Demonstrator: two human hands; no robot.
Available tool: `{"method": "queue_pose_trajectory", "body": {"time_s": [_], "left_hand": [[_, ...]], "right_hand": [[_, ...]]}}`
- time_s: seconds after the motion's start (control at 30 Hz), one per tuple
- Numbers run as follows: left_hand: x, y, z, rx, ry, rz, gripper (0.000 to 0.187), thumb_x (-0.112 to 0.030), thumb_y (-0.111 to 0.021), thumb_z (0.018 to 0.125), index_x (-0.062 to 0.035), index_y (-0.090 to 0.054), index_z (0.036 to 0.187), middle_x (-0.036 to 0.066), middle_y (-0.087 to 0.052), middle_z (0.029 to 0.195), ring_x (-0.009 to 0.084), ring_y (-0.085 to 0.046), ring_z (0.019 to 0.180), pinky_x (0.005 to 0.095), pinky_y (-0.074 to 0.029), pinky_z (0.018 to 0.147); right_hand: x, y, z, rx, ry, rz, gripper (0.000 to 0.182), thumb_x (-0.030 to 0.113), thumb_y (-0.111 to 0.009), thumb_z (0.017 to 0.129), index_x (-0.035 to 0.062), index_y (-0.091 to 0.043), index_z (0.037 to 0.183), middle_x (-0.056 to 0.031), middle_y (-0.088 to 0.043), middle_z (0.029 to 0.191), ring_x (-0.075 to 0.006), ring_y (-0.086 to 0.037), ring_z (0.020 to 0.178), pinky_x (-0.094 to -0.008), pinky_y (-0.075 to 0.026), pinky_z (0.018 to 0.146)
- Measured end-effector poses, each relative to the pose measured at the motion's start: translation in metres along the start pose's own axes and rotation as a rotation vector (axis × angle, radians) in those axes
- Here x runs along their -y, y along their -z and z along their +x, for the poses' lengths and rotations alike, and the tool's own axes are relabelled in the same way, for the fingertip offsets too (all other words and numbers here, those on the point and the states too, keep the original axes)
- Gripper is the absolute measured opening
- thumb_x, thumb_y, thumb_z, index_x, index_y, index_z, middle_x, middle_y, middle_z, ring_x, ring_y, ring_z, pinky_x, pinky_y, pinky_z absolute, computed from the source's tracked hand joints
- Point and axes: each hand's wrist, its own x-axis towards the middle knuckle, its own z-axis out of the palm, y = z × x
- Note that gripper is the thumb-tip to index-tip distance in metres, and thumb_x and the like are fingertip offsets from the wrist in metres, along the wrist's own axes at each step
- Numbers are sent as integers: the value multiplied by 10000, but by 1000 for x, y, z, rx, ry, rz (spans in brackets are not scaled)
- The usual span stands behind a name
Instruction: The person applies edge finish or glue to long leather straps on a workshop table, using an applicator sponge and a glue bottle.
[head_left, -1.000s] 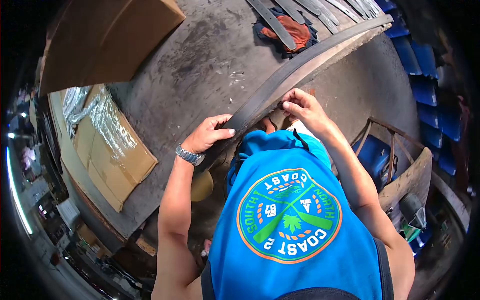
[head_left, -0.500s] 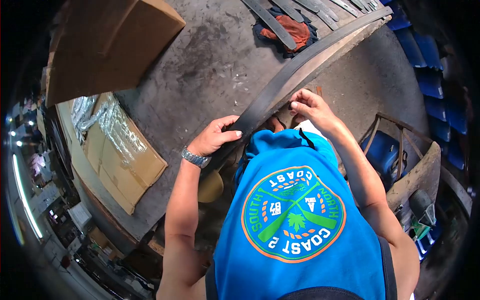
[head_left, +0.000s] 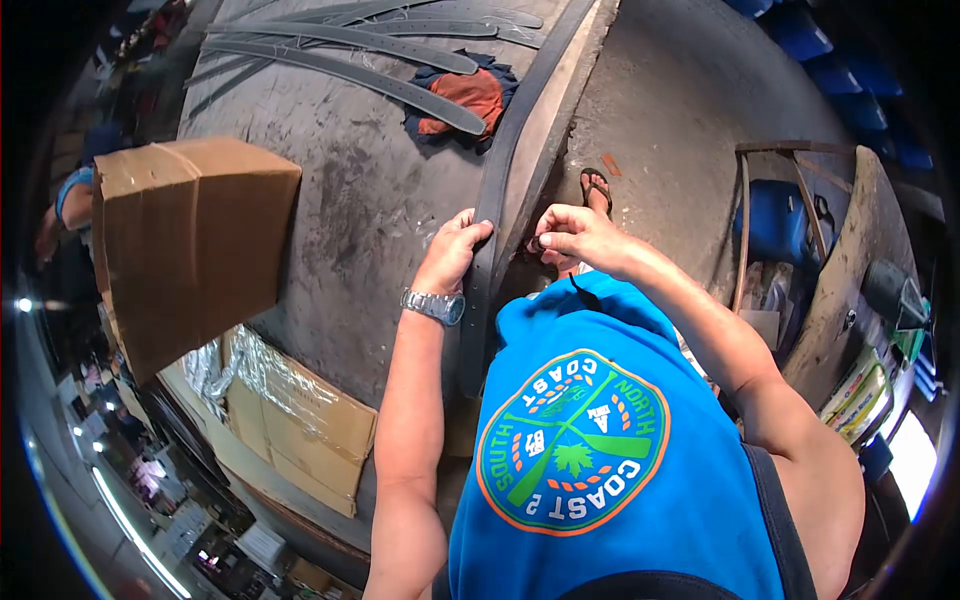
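Observation:
A long black belt strap lies along the table's edge, with small holes in its near part. My left hand, a metal watch on its wrist, grips the strap's left side, thumb on top. Just right of the strap, past the table edge, my right hand is closed in a pinch. Something small and dark shows at its fingertips, too small to name. Further up the table, several dark belts lie loosely crossed, one with its tip over a red and dark cloth.
A cardboard box stands on the table's left side. Nearer lies flat cardboard with clear plastic wrap. On the right are a wooden frame and a blue chair. A person's arm shows behind the box.
The view has turned, bringing more of the belts and the box into sight. My left hand still holds the strap. My right hand has come closer to the strap, still pinched.

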Motion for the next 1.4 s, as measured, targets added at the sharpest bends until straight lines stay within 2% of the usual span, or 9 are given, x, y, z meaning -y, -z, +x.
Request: {"method": "queue_pose_trajectory", "body": {"time_s": [0.23, 0.3, 0.33, 0.43, 0.6, 0.77, 0.83, 1.3, 1.4], "left_hand": [[-25, -18, 4, 214, -173, -27, 279, -143, -543, 999, -25, -544, 1252, 38, -642, 1116, 122, -616, 972, 283, -497, 877], [-36, -26, 12, 103, -413, 66, 306, -141, -559, 994, -27, -536, 1277, 16, -615, 1149, 105, -566, 1033, 273, -443, 941], [-46, -33, 12, 30, -438, 45, 361, -185, -603, 975, -51, -539, 1304, -4, -596, 1175, 95, -530, 1078, 266, -402, 967], [-78, -66, 23, -95, -770, -312, 306, -153, -584, 998, -66, -530, 1287, 5, -590, 1152, 115, -545, 1066, 274, -420, 968], [-138, -105, 12, -84, -936, -598, 352, -218, -571, 1006, -205, -435, 1330, 60, -545, 1209, 210, -602, 1038, 449, -545, 884], [-179, -124, -5, -98, -999, -519, 379, -222, -605, 986, -180, -409, 1308, 69, -528, 1233, 217, -579, 1077, 432, -519, 912], [-190, -129, 0, -142, -1132, -488, 383, -207, -616, 980, -163, -411, 1300, 66, -527, 1238, 206, -568, 1094, 412, -504, 930], [-199, -130, 6, -166, -1117, -496, 355, -126, -630, 957, -143, -427, 1249, 50, -563, 1185, 172, -586, 1051, 357, -531, 876], [-199, -128, 9, -229, -1114, -482, 351, -130, -627, 954, -143, -436, 1248, 51, -583, 1168, 164, -612, 979, 330, -550, 775]], "right_hand": [[-2, 5, -11, 10, 66, 77, 157, 199, -607, 956, 88, -600, 1068, -9, -647, 1001, -119, -601, 906, -297, -514, 738], [18, -3, -26, -44, 90, 62, 153, 169, -627, 937, 71, -607, 1052, 0, -630, 993, -100, -578, 925, -291, -504, 765], [22, -5, -30, -61, 249, 12, 149, 163, -634, 932, 57, -609, 1033, -3, -625, 1016, -111, -574, 960, -290, -480, 855], [43, -9, -43, -131, 547, -232, 139, 135, -656, 867, 32, -627, 956, -169, -574, 1246, -285, -474, 1309, -415, -363, 1074], [95, -2, -65, -373, 777, -471, 132, 133, -662, 853, 46, -638, 949, -207, -564, 1288, -367, -528, 1233, -456, -408, 1031], [143, 23, -76, -452, 804, -365, 117, 76, -643, 868, 2, -626, 957, -112, -615, 956, -208, -619, 915, -345, -493, 834], [160, 29, -86, -418, 749, -363, 109, 77, -625, 868, 16, -611, 958, -94, -583, 1043, -210, -564, 1007, -347, -454, 914], [184, 42, -105, -389, 753, -303, 107, 88, -614, 896, 9, -621, 967, -51, -621, 968, -134, -572, 932, -308, -470, 838], [182, 45, -100, -376, 765, -342, 105, 88, -620, 897, 15, -623, 973, -43, -612, 981, -129, -567, 941, -302, -470, 836]]}}
